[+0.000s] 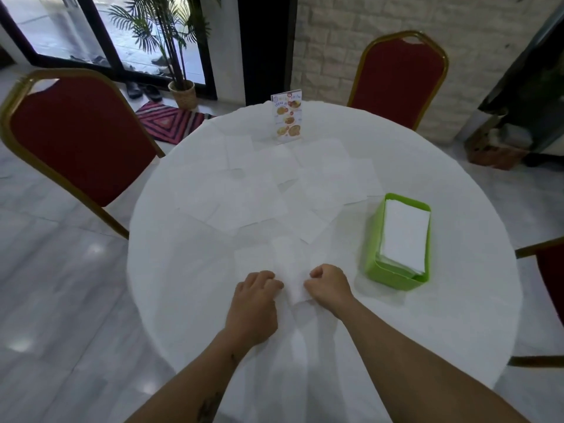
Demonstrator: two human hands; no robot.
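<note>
A white paper napkin [290,270] lies partly folded on the round white table [427,331], near its front edge. My left hand [254,296] pinches the napkin's left edge with curled fingers. My right hand [328,285] pinches its right edge the same way. Several flat white napkins [265,193] are spread over the table's middle, overlapping one another. At the right a green plastic box [393,277] holds a stack of folded napkins [406,236].
A standing menu card [287,119] is at the table's far side. Red chairs with gold frames stand at the left [76,135], the far right [399,77] and the right edge [549,267]. A potted palm [183,93] and a striped mat [168,120] lie beyond.
</note>
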